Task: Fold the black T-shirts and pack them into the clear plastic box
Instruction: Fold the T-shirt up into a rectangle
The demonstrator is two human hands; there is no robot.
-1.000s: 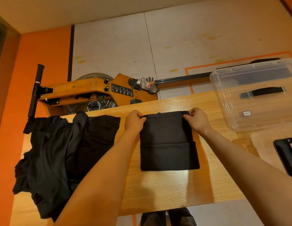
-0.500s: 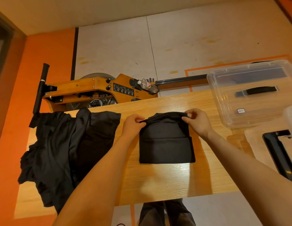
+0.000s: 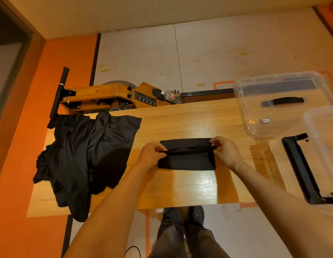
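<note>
A black T-shirt [image 3: 187, 161], folded into a small rectangle, lies in the middle of the wooden table [image 3: 190, 185]. My left hand [image 3: 150, 154] pinches the left end of its raised top edge. My right hand [image 3: 225, 151] pinches the right end. That edge is doubled over toward me, halfway across the shirt. A heap of unfolded black T-shirts [image 3: 83, 157] lies at the table's left end. The clear plastic box [image 3: 281, 103] stands at the back right with no shirts in it.
A clear lid with a black handle [image 3: 301, 170] rests at the table's right edge, in front of the box. Behind the table stands an orange wooden machine [image 3: 109, 97] with a plastic bottle [image 3: 171, 96] on it. My legs show below the table's near edge.
Both hands have lifted the shirt's far edge and drawn it toward me, folding the shirt over itself. The view has tilted down and shifted right.
</note>
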